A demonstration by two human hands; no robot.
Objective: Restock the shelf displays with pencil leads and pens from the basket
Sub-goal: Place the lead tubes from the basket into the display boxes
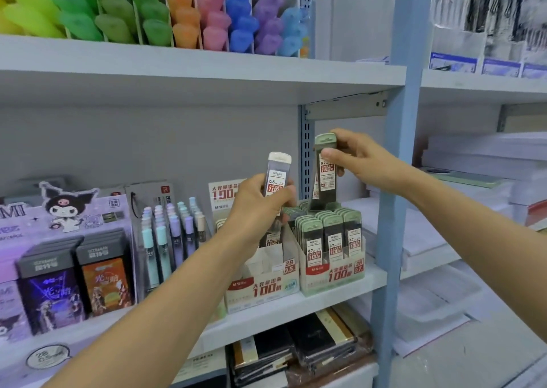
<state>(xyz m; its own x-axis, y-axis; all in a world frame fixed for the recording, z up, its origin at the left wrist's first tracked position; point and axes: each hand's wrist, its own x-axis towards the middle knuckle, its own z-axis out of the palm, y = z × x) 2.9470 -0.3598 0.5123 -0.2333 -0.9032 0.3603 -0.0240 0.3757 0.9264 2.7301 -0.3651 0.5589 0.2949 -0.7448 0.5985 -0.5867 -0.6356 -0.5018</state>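
The left hand [260,201] grips a white-capped lead case [279,171] marked 0.5, upright, with the white display box [263,287] at its 6 o'clock. At the left hand's 2 o'clock, the right hand [364,160] pinches a green-capped lead case [325,171] marked 0.7, slightly tilted, its lower end at the back row of the green display box [331,278]. Both boxes stand side by side on the shelf [296,306]. Pastel pens [171,234] stand at the white box's 9 o'clock.

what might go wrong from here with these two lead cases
The 0.5 box and 0.7 box stand side by side, so the white-capped case in the left hand could land in the wrong one. The 0.7 box looks packed; pushing in the green-capped case from the right hand may jam it.
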